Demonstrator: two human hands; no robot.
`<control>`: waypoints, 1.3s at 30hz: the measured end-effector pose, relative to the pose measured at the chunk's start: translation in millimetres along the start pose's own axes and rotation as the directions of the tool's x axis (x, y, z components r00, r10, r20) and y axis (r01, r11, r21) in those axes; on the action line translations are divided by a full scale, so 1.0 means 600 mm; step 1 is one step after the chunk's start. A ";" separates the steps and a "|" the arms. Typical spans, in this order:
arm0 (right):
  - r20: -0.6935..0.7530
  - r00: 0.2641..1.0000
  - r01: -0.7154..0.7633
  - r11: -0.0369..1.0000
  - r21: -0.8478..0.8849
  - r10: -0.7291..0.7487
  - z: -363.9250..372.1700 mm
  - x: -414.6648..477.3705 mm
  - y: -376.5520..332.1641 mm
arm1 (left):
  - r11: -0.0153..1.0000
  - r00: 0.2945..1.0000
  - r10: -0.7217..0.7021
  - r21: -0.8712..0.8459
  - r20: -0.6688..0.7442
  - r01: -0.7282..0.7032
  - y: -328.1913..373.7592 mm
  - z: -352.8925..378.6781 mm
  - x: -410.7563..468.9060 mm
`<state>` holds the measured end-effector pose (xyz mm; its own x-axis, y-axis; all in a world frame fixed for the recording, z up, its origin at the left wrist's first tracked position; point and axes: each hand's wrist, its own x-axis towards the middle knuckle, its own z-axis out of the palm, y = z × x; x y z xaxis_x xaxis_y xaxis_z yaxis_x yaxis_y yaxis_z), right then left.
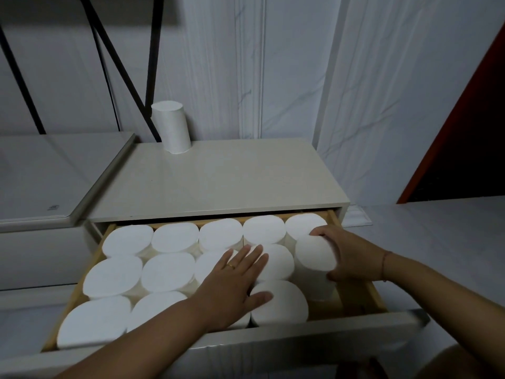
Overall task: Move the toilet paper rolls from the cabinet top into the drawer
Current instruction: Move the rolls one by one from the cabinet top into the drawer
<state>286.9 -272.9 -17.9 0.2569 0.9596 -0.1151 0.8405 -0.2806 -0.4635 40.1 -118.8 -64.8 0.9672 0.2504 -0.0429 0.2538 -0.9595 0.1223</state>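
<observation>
One white toilet paper roll [171, 127] stands upright at the back left of the beige cabinet top [218, 181]. Below it the wooden drawer [375, 295] is pulled out and holds several upright white rolls [166, 272] packed in rows. My right hand [347, 253] grips a roll [314, 255] at the drawer's right side, the roll tilted and partly down among the others. My left hand [232, 280] lies flat with spread fingers on the tops of the middle rolls, holding nothing.
A lower white surface [49, 176] adjoins the cabinet on the left. Black cables [120, 64] hang down the white wall behind. A dark red panel [464, 132] stands at the right. A bare gap shows at the drawer's front right corner [352, 310].
</observation>
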 end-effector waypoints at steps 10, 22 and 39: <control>-0.056 0.997 -0.057 0.989 -0.137 0.050 0.037 0.004 0.011 | 1.000 1.000 -0.004 0.000 0.013 0.004 0.004 -0.005 -0.001; -0.124 0.990 0.045 0.980 -0.195 -0.070 0.039 0.025 -0.012 | 0.999 0.999 -0.037 -0.003 0.004 0.037 -0.010 -0.004 0.000; -0.169 0.986 -0.024 0.986 -0.167 -0.005 0.063 0.070 -0.047 | 0.989 0.987 -0.145 -0.013 -0.067 0.144 -0.078 -0.033 -0.015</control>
<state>256.1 -223.8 -42.8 0.3294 0.9435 0.0369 0.9022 -0.3030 -0.3069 19.9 -73.5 -50.6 0.9188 0.3946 0.0067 0.3906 -0.9117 0.1275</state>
